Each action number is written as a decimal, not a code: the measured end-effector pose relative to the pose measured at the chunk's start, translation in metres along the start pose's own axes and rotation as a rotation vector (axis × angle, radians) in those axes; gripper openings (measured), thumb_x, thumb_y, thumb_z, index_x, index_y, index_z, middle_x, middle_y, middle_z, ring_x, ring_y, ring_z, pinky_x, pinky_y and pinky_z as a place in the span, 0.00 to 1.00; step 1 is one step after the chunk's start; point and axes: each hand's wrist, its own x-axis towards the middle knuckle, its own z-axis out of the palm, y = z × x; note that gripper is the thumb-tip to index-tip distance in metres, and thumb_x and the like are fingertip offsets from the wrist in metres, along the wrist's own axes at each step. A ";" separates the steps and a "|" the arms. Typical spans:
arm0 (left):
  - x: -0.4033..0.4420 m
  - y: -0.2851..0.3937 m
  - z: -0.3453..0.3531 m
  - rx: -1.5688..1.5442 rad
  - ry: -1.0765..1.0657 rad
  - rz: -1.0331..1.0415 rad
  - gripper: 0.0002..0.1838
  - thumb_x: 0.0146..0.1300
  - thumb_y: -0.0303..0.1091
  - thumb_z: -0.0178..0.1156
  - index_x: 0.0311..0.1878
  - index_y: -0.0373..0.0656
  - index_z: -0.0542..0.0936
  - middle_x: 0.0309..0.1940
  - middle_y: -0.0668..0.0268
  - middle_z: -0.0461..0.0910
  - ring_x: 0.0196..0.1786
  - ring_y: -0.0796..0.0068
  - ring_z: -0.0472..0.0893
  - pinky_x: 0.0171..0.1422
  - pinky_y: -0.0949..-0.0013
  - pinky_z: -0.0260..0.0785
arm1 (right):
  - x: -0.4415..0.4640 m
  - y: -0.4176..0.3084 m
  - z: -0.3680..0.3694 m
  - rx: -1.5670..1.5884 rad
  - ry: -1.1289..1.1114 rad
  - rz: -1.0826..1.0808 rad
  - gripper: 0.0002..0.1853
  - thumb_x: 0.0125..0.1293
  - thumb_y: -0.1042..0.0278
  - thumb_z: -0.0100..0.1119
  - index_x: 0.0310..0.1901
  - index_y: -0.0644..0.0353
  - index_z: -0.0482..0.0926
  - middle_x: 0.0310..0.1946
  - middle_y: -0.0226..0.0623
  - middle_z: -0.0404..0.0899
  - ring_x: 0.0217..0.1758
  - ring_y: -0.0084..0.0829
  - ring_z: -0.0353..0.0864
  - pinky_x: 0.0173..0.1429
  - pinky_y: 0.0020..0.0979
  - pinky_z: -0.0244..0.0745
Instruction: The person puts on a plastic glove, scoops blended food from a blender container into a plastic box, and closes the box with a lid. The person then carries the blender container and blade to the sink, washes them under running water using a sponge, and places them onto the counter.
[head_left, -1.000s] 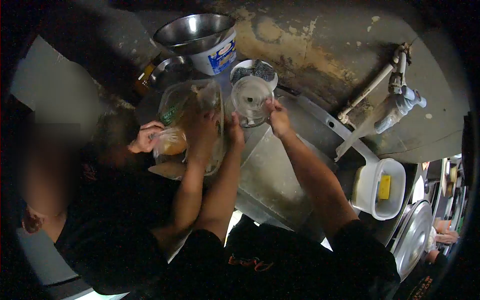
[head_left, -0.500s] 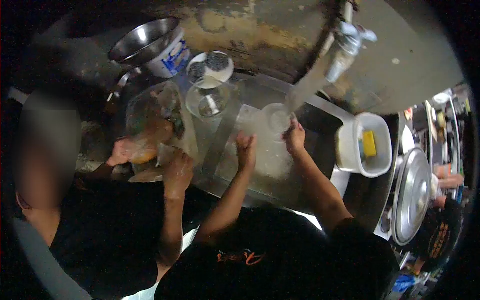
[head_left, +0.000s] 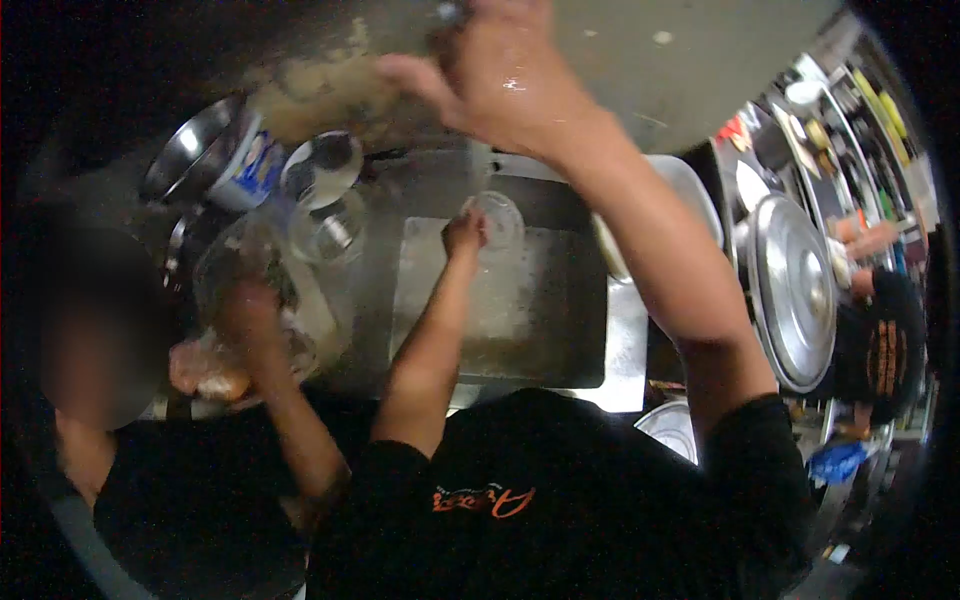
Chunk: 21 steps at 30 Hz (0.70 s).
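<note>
left hand (head_left: 464, 234) fingers clamped on rim of clear bowl (head_left: 504, 222) over sink (head_left: 565, 340); probably light, stiff, slippery; grip by rim. right hand (head_left: 510, 85): fingertips out of view, cannot tell.

Sink (head_left: 560, 315), bowl (head_left: 203, 140) and pot lid (head_left: 792, 290) show a kitchen.

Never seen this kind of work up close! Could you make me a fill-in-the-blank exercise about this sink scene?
1. The left hand holds a see-through dish, while the right hand is near the ____ edge of the picture.
2. The metal bowl rests on a bucket coloured white and ____.
3. The nearest co-worker is on the camera wearer's ____ side.
4. The large metal lid is on the wearer's ____ side.

Missing words: top; blue; left; right.
</note>
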 end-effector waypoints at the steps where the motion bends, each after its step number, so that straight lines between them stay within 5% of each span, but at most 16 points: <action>1: 0.023 -0.014 0.001 0.070 -0.075 -0.002 0.17 0.72 0.44 0.47 0.40 0.40 0.77 0.36 0.62 0.77 0.35 0.66 0.75 0.38 0.61 0.69 | 0.000 0.015 0.002 0.089 -0.017 0.013 0.24 0.71 0.49 0.47 0.50 0.66 0.74 0.40 0.54 0.77 0.52 0.48 0.77 0.66 0.48 0.61; 3: 0.039 -0.022 0.009 -0.943 -0.371 -0.152 0.17 0.73 0.46 0.46 0.46 0.42 0.76 0.45 0.62 0.77 0.40 0.68 0.75 0.39 0.64 0.68 | 0.006 0.056 -0.011 0.834 -0.122 0.145 0.24 0.73 0.47 0.39 0.32 0.62 0.72 0.25 0.47 0.75 0.47 0.49 0.81 0.62 0.49 0.65; 5: 0.014 -0.013 0.005 -1.138 -0.395 -0.042 0.14 0.70 0.36 0.51 0.55 0.44 0.75 0.35 0.66 0.77 0.32 0.72 0.74 0.32 0.65 0.68 | 0.011 0.093 -0.020 1.941 -0.021 0.293 0.37 0.76 0.44 0.30 0.09 0.54 0.65 0.09 0.38 0.69 0.42 0.48 0.84 0.57 0.48 0.70; 6: -0.004 -0.004 -0.002 -1.235 -0.393 0.013 0.17 0.69 0.32 0.54 0.60 0.45 0.74 0.31 0.68 0.76 0.28 0.73 0.73 0.29 0.65 0.68 | -0.005 0.120 -0.022 1.965 0.021 0.274 0.32 0.74 0.49 0.38 0.14 0.58 0.74 0.16 0.43 0.76 0.44 0.51 0.83 0.57 0.46 0.70; 8: -0.049 0.025 -0.018 -0.699 -0.176 0.061 0.14 0.69 0.33 0.53 0.55 0.45 0.77 0.31 0.67 0.76 0.30 0.73 0.74 0.31 0.65 0.68 | -0.068 0.204 -0.016 1.474 -0.247 0.470 0.25 0.69 0.50 0.47 0.33 0.70 0.78 0.29 0.44 0.81 0.41 0.39 0.81 0.51 0.35 0.74; 9: -0.059 0.037 -0.019 -0.435 -0.066 0.091 0.12 0.69 0.34 0.52 0.53 0.45 0.78 0.31 0.67 0.76 0.31 0.73 0.74 0.32 0.65 0.68 | -0.106 0.229 -0.014 0.899 -0.371 0.854 0.18 0.68 0.60 0.46 0.30 0.66 0.79 0.34 0.44 0.80 0.45 0.35 0.80 0.58 0.39 0.70; 10: -0.053 0.034 -0.012 -0.525 -0.120 0.143 0.11 0.69 0.32 0.52 0.50 0.45 0.79 0.30 0.66 0.76 0.30 0.73 0.74 0.31 0.65 0.68 | -0.136 0.239 -0.023 0.255 -0.783 0.598 0.16 0.67 0.60 0.49 0.32 0.66 0.80 0.34 0.42 0.81 0.42 0.35 0.81 0.54 0.37 0.72; 11: -0.042 0.021 -0.013 -0.620 -0.137 0.197 0.09 0.68 0.31 0.53 0.48 0.45 0.79 0.30 0.66 0.76 0.30 0.73 0.74 0.30 0.65 0.67 | -0.203 0.306 0.008 0.227 -1.070 0.419 0.16 0.64 0.56 0.54 0.37 0.62 0.82 0.34 0.41 0.83 0.40 0.36 0.81 0.50 0.38 0.73; 13: -0.019 -0.005 -0.007 -0.771 -0.172 0.298 0.08 0.68 0.31 0.53 0.46 0.46 0.80 0.30 0.65 0.76 0.29 0.73 0.74 0.30 0.64 0.68 | -0.263 0.326 0.016 0.199 -1.173 0.477 0.17 0.63 0.54 0.55 0.38 0.61 0.82 0.33 0.41 0.82 0.39 0.34 0.80 0.48 0.37 0.73; 18: 0.029 -0.045 0.038 -0.691 -0.247 0.448 0.10 0.69 0.37 0.53 0.46 0.45 0.80 0.31 0.63 0.78 0.30 0.72 0.76 0.36 0.59 0.75 | -0.268 0.246 0.025 0.797 -0.731 1.310 0.19 0.62 0.50 0.58 0.41 0.59 0.82 0.33 0.39 0.82 0.37 0.30 0.79 0.43 0.33 0.73; 20: 0.045 -0.048 0.043 -0.657 -0.249 0.473 0.11 0.69 0.39 0.54 0.46 0.45 0.81 0.32 0.62 0.78 0.30 0.72 0.77 0.38 0.57 0.77 | -0.264 0.198 0.006 1.047 -0.515 1.459 0.20 0.62 0.48 0.59 0.43 0.58 0.82 0.32 0.38 0.81 0.36 0.29 0.79 0.41 0.32 0.73; 21: 0.015 -0.015 0.033 -0.522 -0.076 0.327 0.12 0.69 0.41 0.54 0.47 0.45 0.80 0.31 0.62 0.78 0.31 0.71 0.78 0.41 0.54 0.78 | -0.264 0.182 -0.001 1.104 -0.463 1.484 0.21 0.61 0.47 0.59 0.43 0.58 0.81 0.32 0.38 0.81 0.36 0.28 0.79 0.40 0.31 0.73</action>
